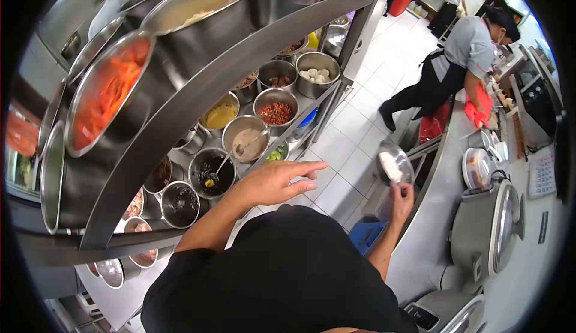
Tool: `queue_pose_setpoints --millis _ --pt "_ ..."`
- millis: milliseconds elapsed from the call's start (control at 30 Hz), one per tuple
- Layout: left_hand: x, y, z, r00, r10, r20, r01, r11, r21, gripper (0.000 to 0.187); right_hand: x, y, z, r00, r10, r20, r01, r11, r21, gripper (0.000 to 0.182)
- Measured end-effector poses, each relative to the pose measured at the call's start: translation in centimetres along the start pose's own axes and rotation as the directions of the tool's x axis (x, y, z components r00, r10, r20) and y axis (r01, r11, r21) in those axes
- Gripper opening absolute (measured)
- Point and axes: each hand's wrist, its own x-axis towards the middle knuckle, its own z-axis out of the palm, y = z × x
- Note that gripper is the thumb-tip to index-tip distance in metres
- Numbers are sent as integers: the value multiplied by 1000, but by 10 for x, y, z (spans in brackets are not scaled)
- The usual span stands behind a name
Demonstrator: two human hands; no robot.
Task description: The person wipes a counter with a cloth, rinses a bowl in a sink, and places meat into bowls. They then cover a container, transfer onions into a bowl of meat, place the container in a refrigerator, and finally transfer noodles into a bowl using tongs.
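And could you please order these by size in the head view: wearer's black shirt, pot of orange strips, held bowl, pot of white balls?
Wearer's black shirt
Pot of orange strips
Bowl in right hand, pot of white balls: too alike to rank

Round steel food containers [276, 108] crowd both tiers of a grey metal shelf [240, 54] — a long grey steel counter [438, 183] bears a bulky silver lidded cooker [478, 232].
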Motion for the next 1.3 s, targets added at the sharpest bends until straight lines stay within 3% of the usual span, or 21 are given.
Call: queue_pose_setpoints --millis 200,267,300,333,367,400,467,567,667,767,800,900,933,967,1033,1100,1133,1167,1200,1233,1300 --pt "73 -7 -22 982 -108 -156 97 992 -75 45 152 -19 56 986 -135 -95 151 969 198 24" --pt "101 -20 -31 935 -173 -310 194 980 39 42 203 -47 82 983 -171 -69 182 960 212 25" --pt "114 -28 -38 898 -203 -391 257 962 91 40 237 -46 99 979 -204 -28 204 940 272 22" --pt "127 -35 -47 819 -194 -540 373 895 245 37 290 -20 122 931 -361 -49 363 904 227 20" --pt "142 -47 -60 743 -164 -649 402 885 235 37 309 -46 138 947 -318 37 284 888 363 20" --pt "160 -42 -74 580 -393 -713 562 827 1 37 338 -59 160 922 -384 52 332 852 404 21" --pt "187 -72 -110 497 -216 -840 684 693 227 33 381 -97 198 910 -388 148 299 858 417 23" --pt "210 -160 -149 435 4 -900 749 553 364 32 436 -151 255 833 -489 258 310 800 514 25" --pt "227 -181 -166 436 46 -899 792 453 408 31 471 -206 311 755 -537 377 363 821 442 32" --pt "249 -189 -175 456 70 -887 809 383 446 30 495 -240 377 613 -691 383 467 708 530 31" --pt "261 -192 -176 468 79 -880 810 360 463 29 477 -277 378 579 -663 474 483 748 455 31" --pt "273 -200 -174 493 152 -857 792 329 514 28 462 -299 404 467 -723 509 543 689 481 39" --pt "274 -199 -172 495 177 -851 785 327 525 28 459 -298 420 403 -803 439 611 593 525 40" --pt "274 -197 -172 496 209 -843 776 328 538 28 453 -308 415 384 -694 609 540 704 461 40" --pt "272 -192 -171 480 261 -837 754 366 546 27 445 -309 428 318 -753 576 589 633 502 37" --pt "270 -183 -167 428 264 -864 702 505 502 27 448 -298 446 246 -798 550 611 568 552 35" --pt "264 -176 -159 318 28 -948 477 859 185 25 450 -292 455 212 -807 551 607 550 573 34" --pt "260 -166 -150 183 -210 -960 127 974 -189 23 450 -287 463 171 -815 553 600 531 598 33" --pt "258 -151 -137 192 -465 -865 -272 821 -501 22 454 -284 458 112 -823 557 569 513 643 31" --pt "257 -137 -130 314 -444 -839 -244 817 -523 23 460 -282 458 82 -789 608 608 523 597 34" --pt "270 -98 -108 263 -527 -808 -320 743 -588 27 467 -281 456 49 -730 682 653 540 531 42"
